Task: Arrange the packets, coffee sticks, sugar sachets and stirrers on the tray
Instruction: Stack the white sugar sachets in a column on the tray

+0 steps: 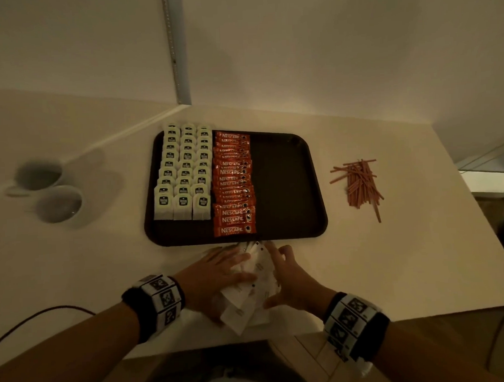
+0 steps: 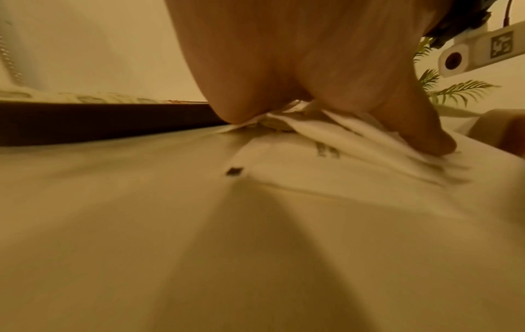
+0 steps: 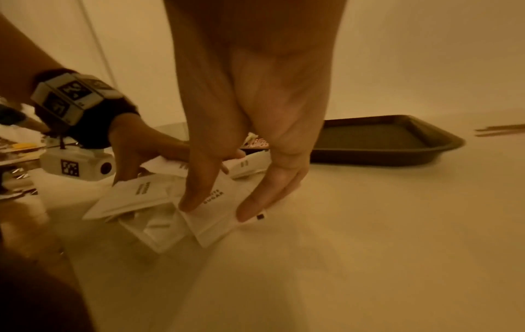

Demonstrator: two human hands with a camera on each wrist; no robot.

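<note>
A pile of white sugar sachets [image 1: 243, 311] lies on the counter just in front of the dark brown tray [image 1: 285, 184]. My left hand [image 1: 219, 275] rests flat on the pile with its fingers straight. My right hand [image 1: 288, 278] touches the pile's right side; in the right wrist view its fingertips [image 3: 252, 211] press on a sachet [image 3: 210, 224] marked sugar. On the tray, tea packets [image 1: 184, 170] fill three columns at the left, and orange coffee sticks [image 1: 233, 185] form one column beside them. Brown stirrers [image 1: 359, 184] lie heaped on the counter to the tray's right.
The tray's right third is bare. Two white cups [image 1: 48, 189] stand on the counter far left. A thin cable [image 1: 49, 312] runs near my left forearm. The counter's front edge is just under my wrists, and walls meet in a corner behind the tray.
</note>
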